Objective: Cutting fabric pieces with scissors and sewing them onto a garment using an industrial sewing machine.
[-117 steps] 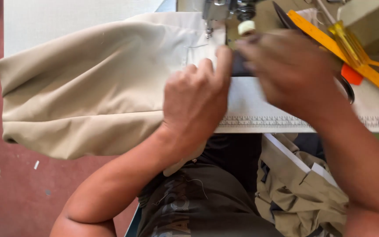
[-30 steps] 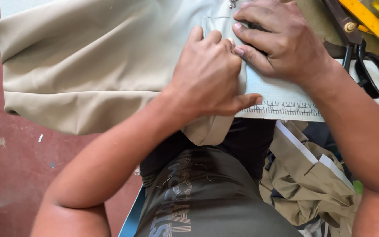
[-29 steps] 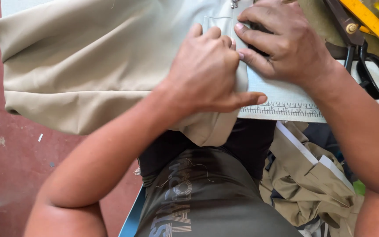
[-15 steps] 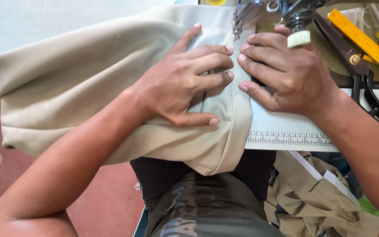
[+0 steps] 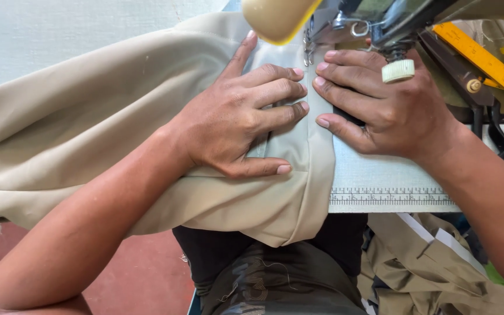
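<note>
Clearly both palms lie flat: the left hand point(image 5: 237, 125) spreads open on the beige trouser fabric point(image 5: 88, 134), the right hand point(image 5: 389, 111) presses its edge beside the sewing machine's presser foot point(image 5: 309, 49). Fingertips this near the needle risk a prick; uneven pressure could skew the seam.

A large piece of beige fabric point(image 5: 88, 134) fills the left and centre of the frame, smooth and matte, with soft folds running toward the upper right. Its right edge is folded into a narrow, flat lengthwise strip lying on the table in the upper centre of the frame. The lower edge hangs over the table's front in a rounded fold, centre bottom, and the left part droops away.
</note>
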